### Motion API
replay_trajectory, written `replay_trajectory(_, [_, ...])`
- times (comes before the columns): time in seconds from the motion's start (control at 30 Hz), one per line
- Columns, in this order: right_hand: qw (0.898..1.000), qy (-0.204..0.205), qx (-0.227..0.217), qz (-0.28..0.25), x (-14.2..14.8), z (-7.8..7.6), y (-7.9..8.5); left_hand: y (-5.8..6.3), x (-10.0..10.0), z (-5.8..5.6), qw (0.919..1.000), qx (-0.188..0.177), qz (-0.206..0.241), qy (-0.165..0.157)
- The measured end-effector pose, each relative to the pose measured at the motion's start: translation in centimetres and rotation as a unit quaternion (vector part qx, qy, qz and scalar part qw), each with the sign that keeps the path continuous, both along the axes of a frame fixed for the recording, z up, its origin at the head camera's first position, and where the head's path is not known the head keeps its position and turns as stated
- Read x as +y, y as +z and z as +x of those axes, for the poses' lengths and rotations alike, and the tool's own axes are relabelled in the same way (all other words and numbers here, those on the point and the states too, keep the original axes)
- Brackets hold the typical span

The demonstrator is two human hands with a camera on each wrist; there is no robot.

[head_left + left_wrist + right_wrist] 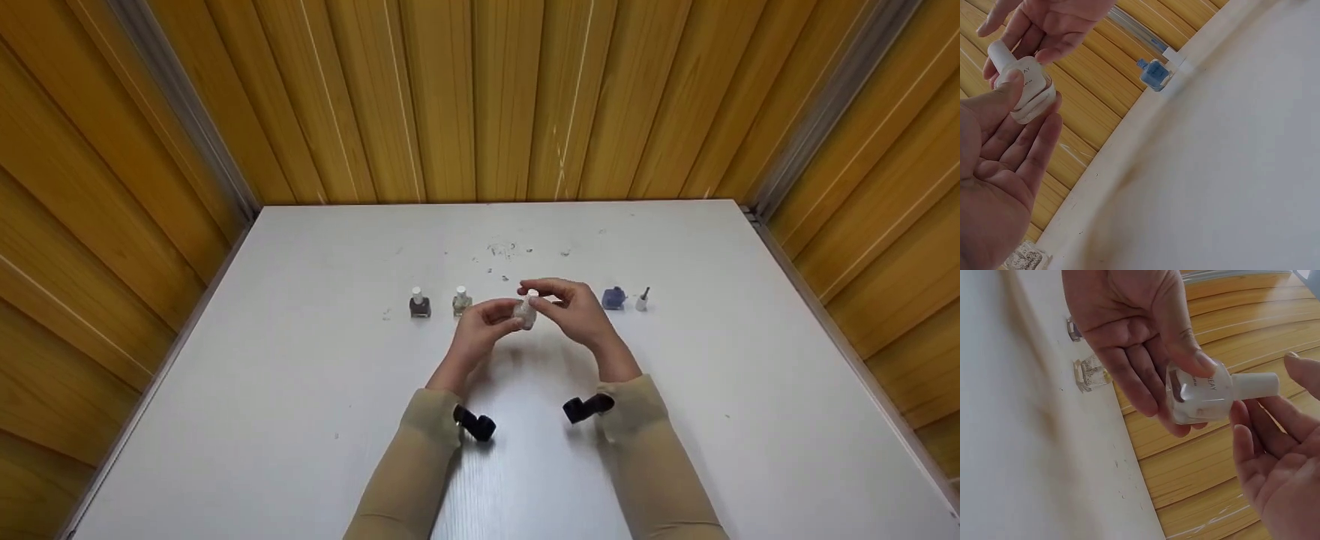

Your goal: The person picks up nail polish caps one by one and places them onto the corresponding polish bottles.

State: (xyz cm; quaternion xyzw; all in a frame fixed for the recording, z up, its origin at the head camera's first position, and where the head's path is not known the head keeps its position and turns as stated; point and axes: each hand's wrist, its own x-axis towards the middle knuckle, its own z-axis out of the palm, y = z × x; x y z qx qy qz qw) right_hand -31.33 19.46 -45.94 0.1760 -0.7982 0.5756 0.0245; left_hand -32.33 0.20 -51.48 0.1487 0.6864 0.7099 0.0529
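Above the middle of the table, my left hand [477, 330] pinches a white nail polish bottle [1027, 84] between thumb and fingers. The bottle is tilted, and its white cap [1255, 385] is on. My right hand [577, 311] is at the cap end. In the right wrist view its fingers lie beneath the cap, while its thumb [1303, 371] stands apart from it. Right of the hands is an uncapped blue nail polish bottle [613, 299], with a white brush cap [642, 301] standing bristles up beside it.
Left of the hands stand a capped dark nail polish bottle [420, 307] and a capped clear, glittery one [461, 301]. Small dark marks [502, 251] dot the white table [300, 420] further back. Wood-patterned panels [487, 97] enclose the back and sides.
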Motion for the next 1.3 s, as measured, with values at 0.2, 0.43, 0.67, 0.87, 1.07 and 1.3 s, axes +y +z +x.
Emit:
replay_trajectory(0.2, [0.999,-0.029,0.017,-0.002,-0.2,0.0,0.0,0.3,0.0,0.1,1.0000,0.001,0.002,0.005])
replay_trajectory(0.43, [0.996,-0.072,0.022,-0.036,-1.1,-0.1,-0.6,0.3,0.1,0.1,1.0000,0.000,0.006,0.004])
replay_trajectory(0.67, [0.999,-0.013,0.017,-0.030,-0.4,-0.1,-0.2,0.3,-0.1,0.2,1.0000,-0.009,0.003,0.001])
replay_trajectory(0.87, [0.999,-0.015,0.027,-0.027,-0.2,-0.1,-0.1,0.5,-0.1,0.2,0.9998,-0.018,0.010,-0.001])
replay_trajectory(1.07, [0.997,-0.074,0.026,-0.029,-1.0,-0.1,-0.4,0.3,0.0,0.1,1.0000,-0.007,0.003,0.004])
replay_trajectory(1.3, [0.999,-0.030,0.004,-0.018,-0.6,-0.2,-0.4,0.3,0.0,0.1,1.0000,-0.005,0.005,-0.005])
